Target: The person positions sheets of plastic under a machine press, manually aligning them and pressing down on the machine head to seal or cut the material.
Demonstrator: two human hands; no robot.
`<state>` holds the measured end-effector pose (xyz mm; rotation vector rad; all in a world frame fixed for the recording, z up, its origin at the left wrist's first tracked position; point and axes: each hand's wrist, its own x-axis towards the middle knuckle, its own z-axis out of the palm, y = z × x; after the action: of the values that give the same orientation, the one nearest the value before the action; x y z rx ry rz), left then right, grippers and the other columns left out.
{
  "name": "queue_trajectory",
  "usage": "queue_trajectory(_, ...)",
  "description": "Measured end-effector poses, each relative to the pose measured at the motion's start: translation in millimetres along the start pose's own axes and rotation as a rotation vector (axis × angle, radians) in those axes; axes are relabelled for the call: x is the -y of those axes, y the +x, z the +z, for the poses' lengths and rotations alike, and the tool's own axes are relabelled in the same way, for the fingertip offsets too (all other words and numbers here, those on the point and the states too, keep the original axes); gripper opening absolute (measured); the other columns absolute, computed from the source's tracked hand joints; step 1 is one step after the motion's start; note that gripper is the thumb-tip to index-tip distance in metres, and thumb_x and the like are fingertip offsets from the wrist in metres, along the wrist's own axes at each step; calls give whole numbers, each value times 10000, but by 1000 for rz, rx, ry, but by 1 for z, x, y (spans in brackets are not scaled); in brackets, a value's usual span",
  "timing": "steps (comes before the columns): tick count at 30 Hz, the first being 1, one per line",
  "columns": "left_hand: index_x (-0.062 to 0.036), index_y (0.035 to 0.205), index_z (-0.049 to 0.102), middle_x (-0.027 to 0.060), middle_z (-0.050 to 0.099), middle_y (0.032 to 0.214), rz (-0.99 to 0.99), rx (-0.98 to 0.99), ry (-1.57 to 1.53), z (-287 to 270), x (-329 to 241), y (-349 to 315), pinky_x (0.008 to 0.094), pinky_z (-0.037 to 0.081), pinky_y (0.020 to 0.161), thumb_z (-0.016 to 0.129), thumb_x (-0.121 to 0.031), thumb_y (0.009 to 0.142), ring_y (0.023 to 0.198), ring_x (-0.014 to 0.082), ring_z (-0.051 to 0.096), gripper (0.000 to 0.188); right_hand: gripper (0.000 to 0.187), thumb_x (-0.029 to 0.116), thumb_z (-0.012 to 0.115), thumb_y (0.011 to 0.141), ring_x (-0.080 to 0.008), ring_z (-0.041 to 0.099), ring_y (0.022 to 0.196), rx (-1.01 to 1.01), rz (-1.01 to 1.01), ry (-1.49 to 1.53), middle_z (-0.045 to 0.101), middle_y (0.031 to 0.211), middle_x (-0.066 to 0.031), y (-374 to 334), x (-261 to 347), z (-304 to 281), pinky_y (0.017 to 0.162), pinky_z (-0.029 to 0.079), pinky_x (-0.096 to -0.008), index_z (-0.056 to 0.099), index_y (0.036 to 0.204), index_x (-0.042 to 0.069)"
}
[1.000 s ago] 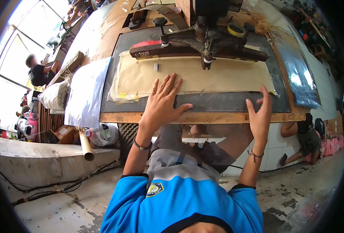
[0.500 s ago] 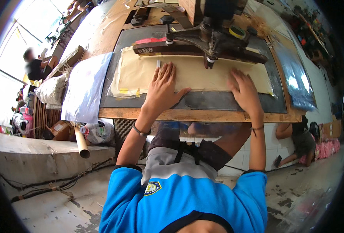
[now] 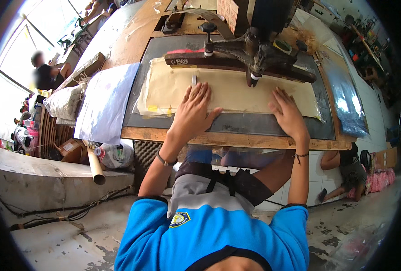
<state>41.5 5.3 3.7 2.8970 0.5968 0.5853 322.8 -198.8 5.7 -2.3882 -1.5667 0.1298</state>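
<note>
A long cream sheet (image 3: 241, 97), with clear plastic showing at its edges and yellow tape at the near left, lies on a dark grey board (image 3: 236, 121). My left hand (image 3: 193, 110) rests on its left part, fingers stretched and thumb spread. Just beyond those fingertips is a small grey strip (image 3: 194, 80). Flat on the right part of the sheet lies my right hand (image 3: 287, 113), fingers extended. A dark bar (image 3: 182, 60) under a black metal press arm (image 3: 230, 46) crosses above the sheet's far side, apart from both hands.
The board sits in a wooden table frame (image 3: 236, 141). Clear plastic sheets lie at left (image 3: 108, 99) and right (image 3: 340, 97). A tape roll (image 3: 282, 46) is beyond the bar. Other people (image 3: 47, 74) sit at the far left and right; a cardboard tube (image 3: 95, 167) leans left.
My left fingertips have drawn slightly back toward me, from beside the grey strip to just short of it. My right hand, blurred before, now looks still. The whole view has shifted a little.
</note>
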Motion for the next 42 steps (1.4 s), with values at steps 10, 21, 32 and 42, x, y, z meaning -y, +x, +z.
queue_trajectory(10,106,1501,470,281,465,1587,-53,3,1,8,5,6,482,294,1278,573,-453,1055,1518,405,396,723,745,515,543,1065,-368,341,1555,-90,-70,12,388,1666,-201,20,-10,7,1297,240,-488,419,1584,-4)
queue_trajectory(21,85,1509,485,269,437,1612,-76,17,-145,0,-2,-8,470,270,1294,585,-364,1064,1538,391,368,640,668,471,574,1062,-348,400,1526,-175,-104,-8,452,1630,-183,11,-8,7,1280,291,-475,499,1537,8)
queue_trajectory(32,41,1524,493,221,440,1629,-84,25,-168,-9,-3,-27,463,259,1298,613,-356,1046,1546,337,372,634,557,391,583,1074,-322,443,1502,-229,-123,42,514,1592,-146,5,-21,10,1267,312,-482,552,1508,44)
queue_trajectory(42,35,1474,564,202,506,1587,-90,-31,-237,-11,0,-26,459,266,1294,622,-380,1037,1526,335,411,605,427,334,543,1102,-343,556,1401,-312,-131,230,650,1446,-161,1,-23,8,1207,388,-430,695,1329,6)
